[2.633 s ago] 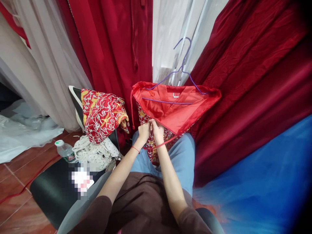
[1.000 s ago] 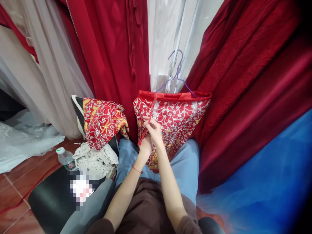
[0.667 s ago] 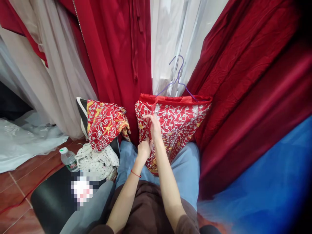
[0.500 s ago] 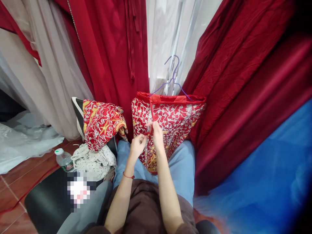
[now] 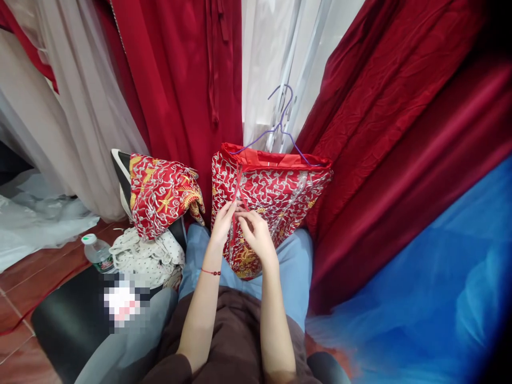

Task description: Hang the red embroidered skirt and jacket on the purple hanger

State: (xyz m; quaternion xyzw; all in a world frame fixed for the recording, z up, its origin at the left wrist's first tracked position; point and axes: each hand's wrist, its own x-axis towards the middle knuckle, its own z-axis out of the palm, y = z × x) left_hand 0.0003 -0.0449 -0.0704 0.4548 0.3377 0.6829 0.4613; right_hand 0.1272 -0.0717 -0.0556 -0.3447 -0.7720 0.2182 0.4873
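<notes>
Nearest the camera lie the person's brown top and blue jeans [image 5: 294, 266], with both forearms reaching forward over the lap. A thin red cord bracelet [image 5: 210, 272] circles the left wrist. The left hand [image 5: 222, 224] and the right hand [image 5: 256, 234] meet fingertip to fingertip on the front of a red embroidered garment [image 5: 276, 194] that stands on the knees just beyond them. Both hands are narrowed to a pinch on a thin red tie string [image 5: 237, 186], which runs up from the fingers to the garment's top edge. The garment's silver and gold scrollwork faces the person, and its red satin top edge hangs on a purple wire hanger [image 5: 280, 120] whose hook rises above.

To the left of the left hand, a second embroidered red piece [image 5: 160, 194] is draped over a black chair [image 5: 72, 320], above a white dotted cloth [image 5: 146, 256]. Beside that stands a plastic water bottle [image 5: 95, 253]; its label is too small to read. A pixelated patch covers something on the chair seat.

Farther off hang deep red dresses [image 5: 180, 80], a white sheer curtain [image 5: 268, 53] and pale tulle [image 5: 68, 106]. Right of the right hand, dark red satin [image 5: 400, 133] and blue tulle [image 5: 420, 298] crowd in against the knee.
</notes>
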